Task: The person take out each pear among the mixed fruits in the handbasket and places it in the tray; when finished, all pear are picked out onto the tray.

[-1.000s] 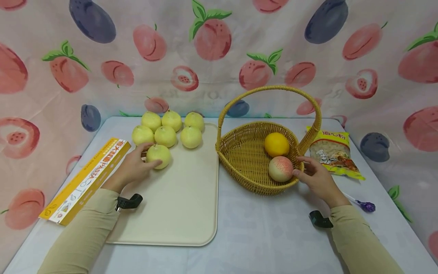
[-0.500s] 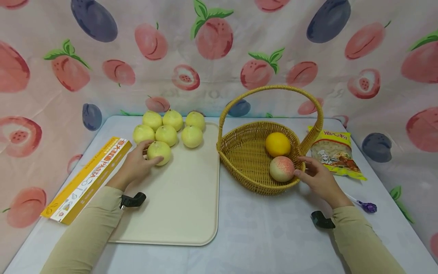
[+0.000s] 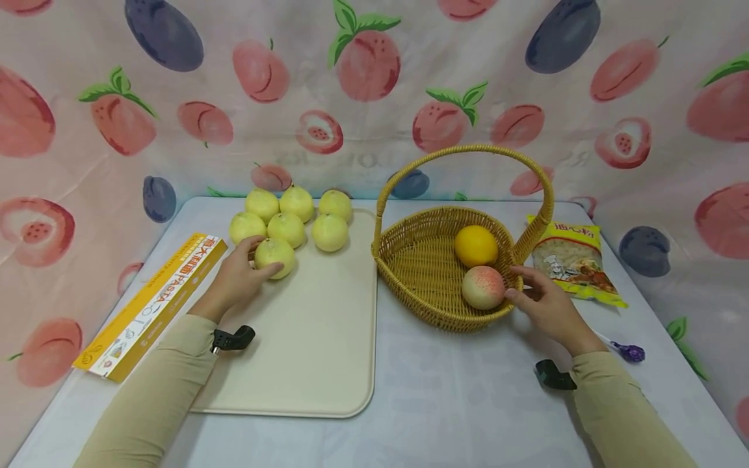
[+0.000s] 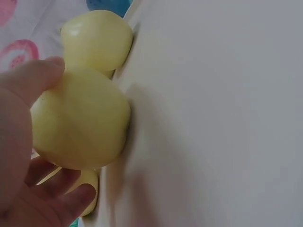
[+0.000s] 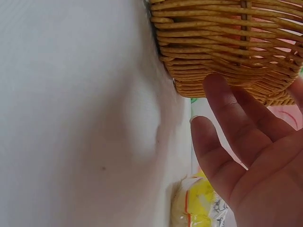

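Observation:
My left hand [image 3: 242, 270] holds a round, pale yellow pear [image 3: 277, 258] at the back left of a cream tray [image 3: 304, 338]. In the left wrist view, the thumb lies on the pear [image 4: 83, 118] and the other fingers bend beneath it. Several like pears [image 3: 287, 229] sit grouped behind it. On the right, my right hand [image 3: 547, 309] reaches the side of a woven basket [image 3: 418, 286]. Its fairly straight fingers touch the basket's outer wall [image 5: 227, 47] in the right wrist view. Inside the basket lie an orange [image 3: 476, 246] and a pink-and-cream peach [image 3: 483, 287].
A yellow pasta box [image 3: 152, 305] lies slanted left of the tray. Right of the basket is a clear-and-yellow food packet [image 3: 573, 260], with a purple-wrapped lollipop [image 3: 630, 352] nearer the front. The basket's tall handle [image 3: 468, 151] arches up before a fruit-print curtain [image 3: 263, 130].
My left hand and its pear have shifted slightly away from me, closer to the other pears. My right hand stays at the basket. The head view has drifted a little.

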The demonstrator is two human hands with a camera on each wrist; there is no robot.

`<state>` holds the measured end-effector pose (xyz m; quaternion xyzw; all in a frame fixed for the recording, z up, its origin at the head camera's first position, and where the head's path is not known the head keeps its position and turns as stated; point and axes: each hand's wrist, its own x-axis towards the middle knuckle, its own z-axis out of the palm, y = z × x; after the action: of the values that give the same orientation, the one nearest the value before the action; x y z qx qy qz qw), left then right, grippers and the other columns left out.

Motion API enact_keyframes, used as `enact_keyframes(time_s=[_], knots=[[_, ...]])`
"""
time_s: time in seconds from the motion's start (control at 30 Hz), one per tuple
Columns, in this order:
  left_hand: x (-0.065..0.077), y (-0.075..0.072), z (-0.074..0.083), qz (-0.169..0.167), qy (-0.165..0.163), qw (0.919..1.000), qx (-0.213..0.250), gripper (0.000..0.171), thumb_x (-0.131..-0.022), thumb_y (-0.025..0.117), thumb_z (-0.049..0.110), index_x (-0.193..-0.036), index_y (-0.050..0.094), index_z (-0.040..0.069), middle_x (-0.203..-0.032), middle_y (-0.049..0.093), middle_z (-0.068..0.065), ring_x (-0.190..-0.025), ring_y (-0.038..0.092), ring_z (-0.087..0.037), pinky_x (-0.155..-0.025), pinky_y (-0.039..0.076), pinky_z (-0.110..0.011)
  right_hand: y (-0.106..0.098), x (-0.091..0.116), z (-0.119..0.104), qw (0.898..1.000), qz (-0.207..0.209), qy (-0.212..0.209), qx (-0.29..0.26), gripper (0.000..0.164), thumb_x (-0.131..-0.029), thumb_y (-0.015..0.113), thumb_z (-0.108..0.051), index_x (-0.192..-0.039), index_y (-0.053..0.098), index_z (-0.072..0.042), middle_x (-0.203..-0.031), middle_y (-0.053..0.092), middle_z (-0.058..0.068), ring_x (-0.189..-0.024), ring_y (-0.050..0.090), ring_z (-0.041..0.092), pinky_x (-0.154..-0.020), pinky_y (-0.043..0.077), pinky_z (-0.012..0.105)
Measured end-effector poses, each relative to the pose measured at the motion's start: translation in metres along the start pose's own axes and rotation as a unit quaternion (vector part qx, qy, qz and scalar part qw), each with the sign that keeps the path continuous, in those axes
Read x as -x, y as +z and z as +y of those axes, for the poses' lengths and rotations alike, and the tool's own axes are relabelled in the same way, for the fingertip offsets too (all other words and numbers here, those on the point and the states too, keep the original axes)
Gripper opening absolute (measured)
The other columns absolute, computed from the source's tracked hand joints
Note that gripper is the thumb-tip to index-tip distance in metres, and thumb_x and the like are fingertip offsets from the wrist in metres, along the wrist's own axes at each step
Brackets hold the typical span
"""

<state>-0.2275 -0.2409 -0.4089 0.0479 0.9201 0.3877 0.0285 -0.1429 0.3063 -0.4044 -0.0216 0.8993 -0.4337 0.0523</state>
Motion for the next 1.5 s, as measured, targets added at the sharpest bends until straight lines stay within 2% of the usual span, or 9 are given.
enact_keyframes(time_s=[0.5, 0.63, 0.7, 0.8, 0.87, 1.2, 1.3, 1.37, 1.5], knots=[[0.009, -0.02, 0.02, 0.002, 0.025, 0.9989, -0.04, 0.085, -0.092, 0.07, 0.044, -0.153, 0.03, 0.0, -0.149, 0.039, -0.029, -0.134, 0.039, -0.046, -0.107, 0.033, -0.061, -0.021, 0.002, -0.001, 0.999, 0.01, -0.036, 0.033, 0.056, -0.108, 0.044, -0.037, -0.152, 0.038, -0.003, -0.147, 0.042, 0.029, -0.129, 0.042, 0.052, -0.099, 0.036, 0.07], [0.012, -0.025, 0.028, 0.002, 0.037, 0.9981, -0.05, 0.084, -0.093, 0.071, 0.042, -0.153, 0.031, -0.002, -0.149, 0.039, -0.028, -0.135, 0.038, -0.046, -0.107, 0.033, -0.061, -0.027, 0.003, -0.003, 0.997, 0.027, -0.053, 0.052, 0.053, -0.109, 0.041, -0.033, -0.151, 0.039, -0.001, -0.145, 0.046, 0.028, -0.116, 0.059, 0.027, -0.094, 0.051, 0.038], [0.014, -0.028, 0.032, -0.01, 0.037, 0.9975, -0.058, 0.085, -0.092, 0.071, 0.042, -0.153, 0.031, -0.001, -0.151, 0.037, -0.027, -0.137, 0.035, -0.045, -0.109, 0.031, -0.061, -0.03, 0.004, -0.006, 0.996, 0.035, -0.052, 0.063, 0.053, -0.11, 0.037, -0.034, -0.151, 0.039, 0.0, -0.143, 0.047, 0.027, -0.11, 0.062, 0.024, -0.091, 0.052, 0.037], [0.016, -0.031, 0.036, -0.033, 0.043, 0.9957, -0.076, 0.087, -0.091, 0.072, 0.044, -0.154, 0.031, 0.0, -0.154, 0.035, -0.024, -0.14, 0.032, -0.044, -0.111, 0.027, -0.062, -0.035, 0.007, -0.011, 0.996, 0.045, -0.045, 0.069, 0.056, -0.11, 0.032, -0.037, -0.151, 0.038, 0.0, -0.142, 0.048, 0.028, -0.112, 0.06, 0.027, -0.095, 0.049, 0.052], [0.017, -0.033, 0.039, -0.042, 0.052, 0.9941, -0.086, 0.088, -0.089, 0.074, 0.045, -0.153, 0.033, 0.0, -0.153, 0.036, -0.024, -0.14, 0.031, -0.043, -0.111, 0.027, -0.062, -0.037, 0.009, -0.015, 0.995, 0.05, -0.04, 0.074, 0.057, -0.11, 0.03, -0.039, -0.151, 0.037, 0.001, -0.142, 0.048, 0.028, -0.116, 0.054, 0.044, -0.093, 0.041, 0.07], [0.032, -0.04, 0.06, -0.072, 0.101, 0.9819, -0.143, 0.09, -0.085, 0.078, 0.046, -0.149, 0.038, -0.004, -0.151, 0.038, -0.027, -0.14, 0.03, -0.046, -0.112, 0.024, -0.063, -0.053, 0.026, -0.038, 0.99, 0.076, -0.038, 0.111, 0.053, -0.11, 0.036, -0.037, -0.151, 0.039, -0.003, -0.136, 0.051, 0.03, -0.122, 0.047, 0.052, -0.09, 0.041, 0.073], [0.036, -0.041, 0.067, -0.082, 0.107, 0.9767, -0.167, 0.094, -0.083, 0.079, 0.05, -0.15, 0.038, -0.003, -0.154, 0.033, -0.029, -0.141, 0.026, -0.048, -0.111, 0.021, -0.065, -0.056, 0.03, -0.047, 0.988, 0.084, -0.058, 0.118, 0.05, -0.108, 0.045, -0.032, -0.149, 0.043, -0.004, -0.139, 0.05, 0.027, -0.119, 0.05, 0.051, -0.087, 0.049, 0.065], [0.039, -0.042, 0.072, -0.084, 0.11, 0.9745, -0.177, 0.096, -0.082, 0.079, 0.051, -0.151, 0.038, -0.002, -0.155, 0.03, -0.03, -0.141, 0.024, -0.049, -0.111, 0.02, -0.066, -0.056, 0.031, -0.053, 0.986, 0.087, -0.067, 0.124, 0.049, -0.106, 0.051, -0.031, -0.149, 0.045, -0.006, -0.138, 0.051, 0.024, -0.117, 0.053, 0.047, -0.086, 0.055, 0.045], [0.043, -0.044, 0.08, -0.084, 0.117, 0.972, -0.186, 0.097, -0.082, 0.079, 0.052, -0.151, 0.037, -0.001, -0.155, 0.027, -0.031, -0.142, 0.021, -0.049, -0.112, 0.019, -0.066, -0.057, 0.033, -0.065, 0.982, 0.09, -0.099, 0.133, 0.051, -0.102, 0.061, -0.027, -0.147, 0.048, -0.007, -0.135, 0.055, 0.02, -0.113, 0.056, 0.04, -0.083, 0.041, 0.009]])
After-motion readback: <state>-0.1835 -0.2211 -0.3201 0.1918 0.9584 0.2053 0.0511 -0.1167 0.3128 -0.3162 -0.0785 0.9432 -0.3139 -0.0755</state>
